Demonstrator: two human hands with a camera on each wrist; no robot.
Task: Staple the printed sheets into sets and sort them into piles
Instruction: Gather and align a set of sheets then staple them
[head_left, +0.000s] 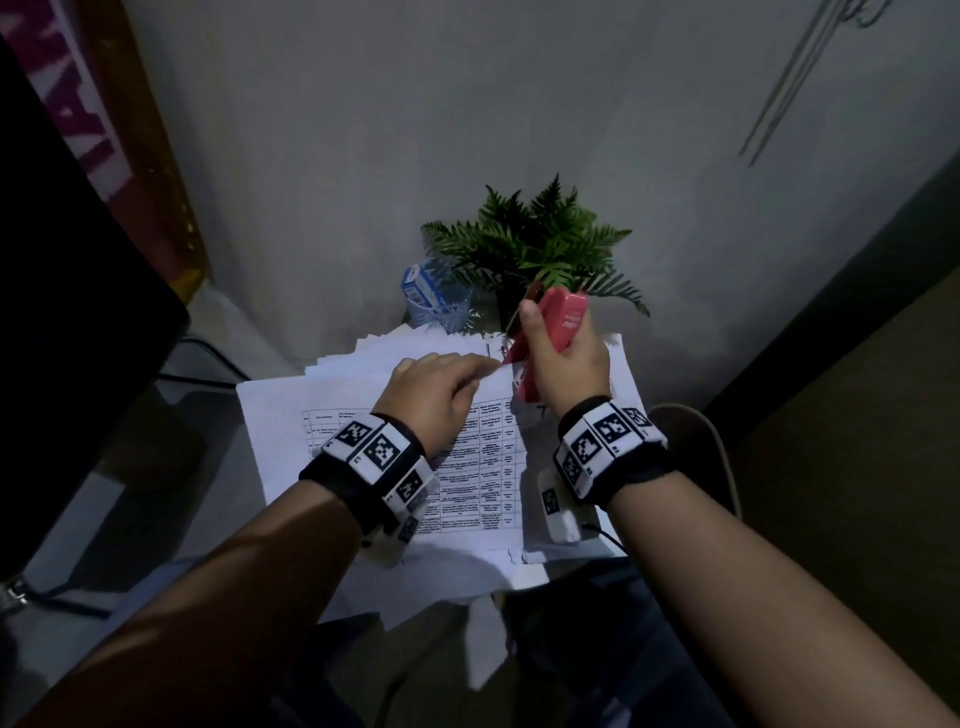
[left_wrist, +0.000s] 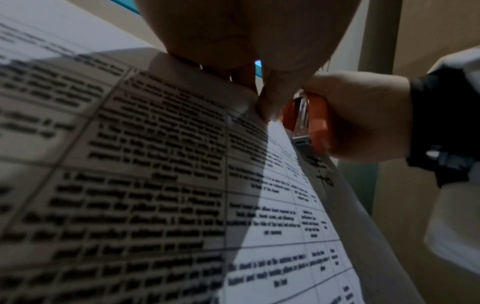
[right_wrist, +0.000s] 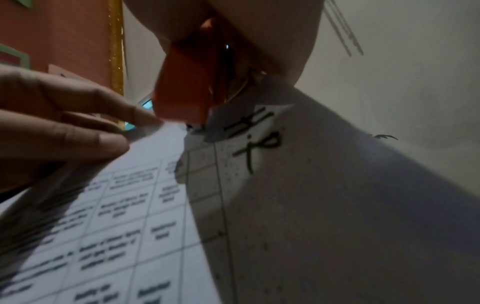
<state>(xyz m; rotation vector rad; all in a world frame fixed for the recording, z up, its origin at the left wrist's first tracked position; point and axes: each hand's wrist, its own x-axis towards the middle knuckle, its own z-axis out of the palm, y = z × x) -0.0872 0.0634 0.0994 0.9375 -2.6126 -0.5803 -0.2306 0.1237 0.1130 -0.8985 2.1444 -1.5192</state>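
Observation:
A set of printed sheets (head_left: 478, 457) with a table of text lies on top of a spread of white papers (head_left: 291, 410). My left hand (head_left: 441, 382) pinches the set's top right corner, fingers curled on the paper (left_wrist: 182, 156). My right hand (head_left: 563, 364) grips a red stapler (head_left: 558, 325), its mouth at that same corner, right beside my left fingertips (right_wrist: 145, 119). In the right wrist view the stapler (right_wrist: 187, 90) sits over the corner of a sheet (right_wrist: 311, 205) with handwriting. In the left wrist view the stapler (left_wrist: 311, 119) shows inside my right fist.
A green fern plant (head_left: 540, 249) stands against the wall behind the papers, with a clear cup (head_left: 441, 306) holding a blue box beside it. A dark monitor (head_left: 67, 312) fills the left side. More loose sheets (head_left: 483, 623) hang over the near edge.

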